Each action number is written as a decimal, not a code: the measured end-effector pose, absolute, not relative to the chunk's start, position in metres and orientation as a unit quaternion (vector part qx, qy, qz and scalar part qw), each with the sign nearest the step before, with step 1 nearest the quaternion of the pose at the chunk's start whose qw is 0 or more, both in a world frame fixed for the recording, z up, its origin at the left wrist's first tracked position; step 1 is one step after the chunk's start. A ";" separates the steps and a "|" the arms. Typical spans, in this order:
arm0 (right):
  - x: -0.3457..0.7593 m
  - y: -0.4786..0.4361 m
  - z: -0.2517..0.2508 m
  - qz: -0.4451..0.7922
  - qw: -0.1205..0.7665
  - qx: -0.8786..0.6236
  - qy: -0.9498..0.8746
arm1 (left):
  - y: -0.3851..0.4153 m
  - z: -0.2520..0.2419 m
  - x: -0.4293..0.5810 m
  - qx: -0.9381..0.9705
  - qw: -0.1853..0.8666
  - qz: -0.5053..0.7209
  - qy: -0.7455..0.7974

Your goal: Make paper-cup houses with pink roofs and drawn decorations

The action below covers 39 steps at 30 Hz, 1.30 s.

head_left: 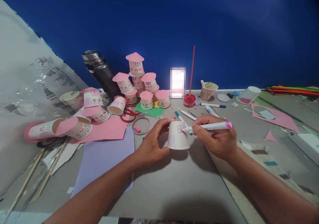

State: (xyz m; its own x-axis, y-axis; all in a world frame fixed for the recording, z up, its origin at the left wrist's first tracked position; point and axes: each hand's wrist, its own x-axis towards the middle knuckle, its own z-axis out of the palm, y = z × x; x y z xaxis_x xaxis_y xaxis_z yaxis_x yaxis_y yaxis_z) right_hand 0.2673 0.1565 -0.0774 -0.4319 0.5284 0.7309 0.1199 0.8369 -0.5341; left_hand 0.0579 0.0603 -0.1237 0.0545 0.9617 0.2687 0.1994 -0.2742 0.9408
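Note:
In the middle of the head view, a white paper cup (178, 140) is held upside down just above the grey table. My left hand (156, 139) grips it from the left, thumb low and fingers behind it. A purple door shape and a pink window with panes are drawn on its side. My right hand (216, 136) pinches a white marker with a pink end (211, 126), its tip touching the cup beside the window. Behind the cup lie a green-capped marker (179, 116) and a white marker (188, 114).
Decorated cups with pink cone roofs (136, 67) stand stacked at the back, beside a dark flask (102, 74). Red-handled scissors (128, 115), purple paper (107, 164) and pink paper (107, 131) lie left. A red pot (189, 101) holds a stick; a phone-like bright screen (177, 82) stands behind.

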 end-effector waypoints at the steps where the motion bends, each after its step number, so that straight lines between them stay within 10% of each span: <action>1: 0.267 0.157 -0.078 0.205 0.497 -0.195 -0.820 | 0.060 -0.123 0.058 0.620 0.379 0.504 0.468; 29: 0.269 0.159 -0.088 0.242 0.537 -0.217 -0.779 | 0.062 -0.125 0.055 0.584 0.426 0.504 0.472; 39: 0.272 0.178 -0.094 0.272 0.384 -0.219 -0.855 | 0.067 -0.126 0.055 0.463 0.543 0.568 0.411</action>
State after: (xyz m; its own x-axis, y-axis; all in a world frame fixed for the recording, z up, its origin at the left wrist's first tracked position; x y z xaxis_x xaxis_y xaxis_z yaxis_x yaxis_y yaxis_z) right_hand 0.2715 0.1778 -0.0941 -0.6084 0.5839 0.5375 0.1658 0.7558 -0.6335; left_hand 0.0548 0.0669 -0.1259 0.0169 0.9967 0.0797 -0.2365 -0.0735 0.9688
